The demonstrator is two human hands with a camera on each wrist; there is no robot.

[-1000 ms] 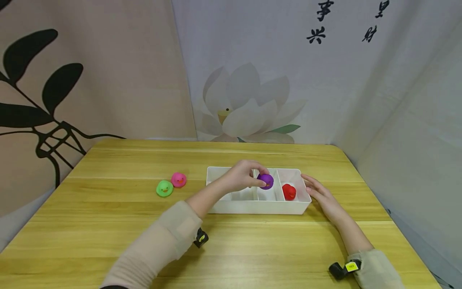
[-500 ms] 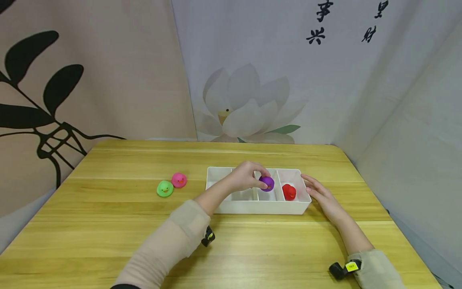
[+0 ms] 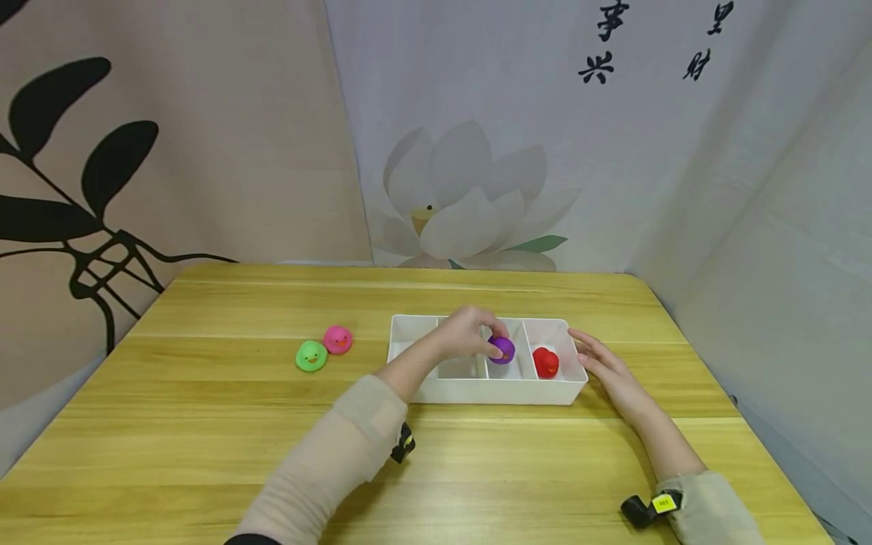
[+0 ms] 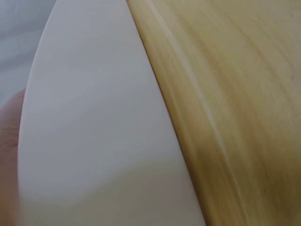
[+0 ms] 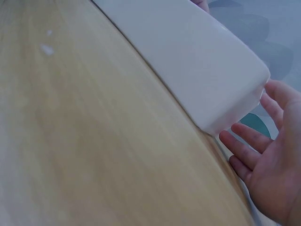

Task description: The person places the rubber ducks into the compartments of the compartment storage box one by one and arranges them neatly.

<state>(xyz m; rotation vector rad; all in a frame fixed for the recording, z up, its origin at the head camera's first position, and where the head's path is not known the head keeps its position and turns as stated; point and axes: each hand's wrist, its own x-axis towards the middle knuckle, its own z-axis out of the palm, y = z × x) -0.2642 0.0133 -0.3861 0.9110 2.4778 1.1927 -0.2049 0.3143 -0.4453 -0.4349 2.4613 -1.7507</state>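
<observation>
Left hand (image 3: pixel 466 333) pinches a small round purple toy duck (image 3: pixel 502 350) between thumb and fingertips, the grip narrow and the duck filling it. The duck sits within the third compartment from the left of a long white plastic box (image 3: pixel 490 391) with four compartments; whether its base touches the compartment floor cannot be told. The hold comes from above and the left, which presumably keeps the fingers clear of the dividers and leaves the duck's near side uncovered. A small red toy duck (image 3: pixel 546 362) rests in the rightmost compartment, one divider away, so each of these two ducks has a separate cell. Right hand (image 3: pixel 613 375) is at the box's right end, fingers spread and fairly straight, tips at the end wall and rim, not wrapped round it; likely a light brace to keep the box from sliding. The right wrist view agrees; the left wrist view shows mostly box wall and wood, so the pinch is read from the head view alone. A round bright green toy duck (image 3: pixel 311 356) and a pink toy duck (image 3: pixel 337 340) sit side by side on the yellow wooden surface (image 3: pixel 545 469), left of the box and apart from it, both within the left arm's apparent reach.
</observation>
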